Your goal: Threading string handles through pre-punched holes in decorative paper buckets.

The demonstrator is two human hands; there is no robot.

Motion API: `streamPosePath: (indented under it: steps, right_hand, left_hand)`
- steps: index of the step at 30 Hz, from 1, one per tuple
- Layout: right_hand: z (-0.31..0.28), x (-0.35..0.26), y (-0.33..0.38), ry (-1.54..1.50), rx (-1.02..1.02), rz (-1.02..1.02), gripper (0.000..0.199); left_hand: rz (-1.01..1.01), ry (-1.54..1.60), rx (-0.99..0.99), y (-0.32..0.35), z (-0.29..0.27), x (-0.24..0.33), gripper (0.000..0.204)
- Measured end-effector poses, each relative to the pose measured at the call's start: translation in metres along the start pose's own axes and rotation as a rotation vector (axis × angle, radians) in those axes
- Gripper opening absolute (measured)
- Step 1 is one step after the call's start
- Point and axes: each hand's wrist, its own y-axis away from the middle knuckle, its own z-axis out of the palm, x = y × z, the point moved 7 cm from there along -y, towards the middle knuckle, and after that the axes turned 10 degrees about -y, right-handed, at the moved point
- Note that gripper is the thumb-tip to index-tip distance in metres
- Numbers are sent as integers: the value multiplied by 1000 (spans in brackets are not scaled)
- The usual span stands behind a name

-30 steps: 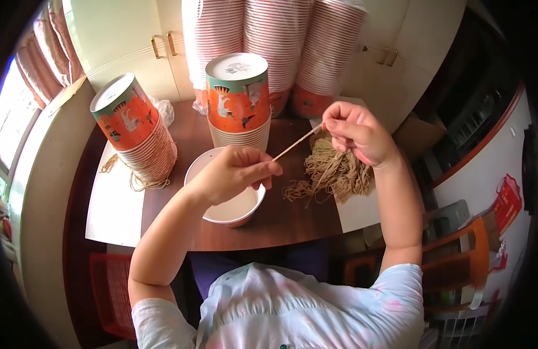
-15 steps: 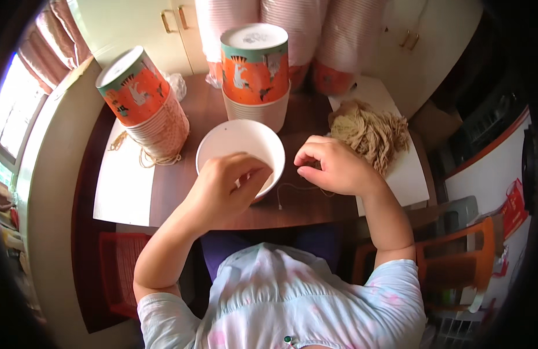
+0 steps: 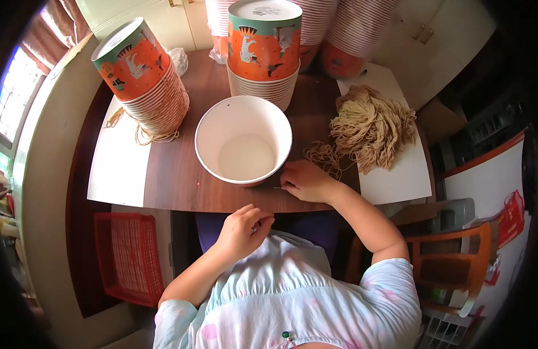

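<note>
Head view: tub (image 3: 244, 139) open side up, centre of tabletop (image 3: 170, 180).
Right hand: (image 3: 308, 181) just right of tub, fingers narrowed beside a cord end (image 3: 277, 187); cannot tell if gripped.
Left hand: (image 3: 243, 232) near the near edge, fingers curled; contents hidden.
Bundle: (image 3: 373, 128) right.
Progress: left stack (image 3: 152, 93) carries cords (image 3: 158, 138), judged done; tub shows none, judged outstanding.

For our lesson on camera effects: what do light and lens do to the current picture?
Head view, left: the window is glaringly bright, nearly washed out; head view, centre: the table's near edge looks bowed; head view, corners: black, with the upper right dim.
</note>
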Motion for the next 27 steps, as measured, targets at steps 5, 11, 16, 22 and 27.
streamPosePath:
  steps: [5, 11, 16, 22, 27]
  right_hand:
    - [-3, -31, 13, 85, 64, -91, 8]
    - [-22, -85, 33, 132, 197, -287, 12]
    - [-25, -98, 36, 57, 247, -391, 12]
    - [-22, -87, 35, -513, 242, -148, 11]
    - [-38, -112, 35, -455, 296, -184, 20]
  left_hand:
    - [-66, -13, 193, 0, 8, -12, 18]
    - [-453, 733, -68, 4, 26, -25, 31]
    - [-496, 707, -244, -1, 24, -22, 24]
    - [-367, 718, -168, -1, 17, -19, 18]
    - [-323, 822, -134, 4, 2, 1, 11]
